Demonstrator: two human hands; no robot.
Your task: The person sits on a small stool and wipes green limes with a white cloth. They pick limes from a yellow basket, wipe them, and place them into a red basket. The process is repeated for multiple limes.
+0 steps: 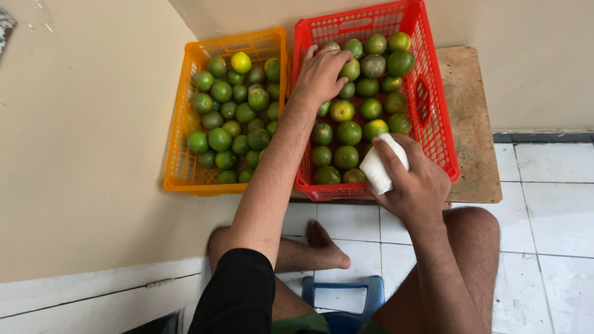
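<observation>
From the head view, our left hand point(322, 71) reaches into the red crate point(433, 111), fingers curled down over a green lime point(350, 69) near the far end, touching it; we cannot tell whether it is gripped. Our right hand point(414, 182) closes around a folded white cloth point(380, 164) at the crate's near edge. Just beside stands an orange crate point(179, 154) of limes, both resting on a wooden board point(473, 117).
</observation>
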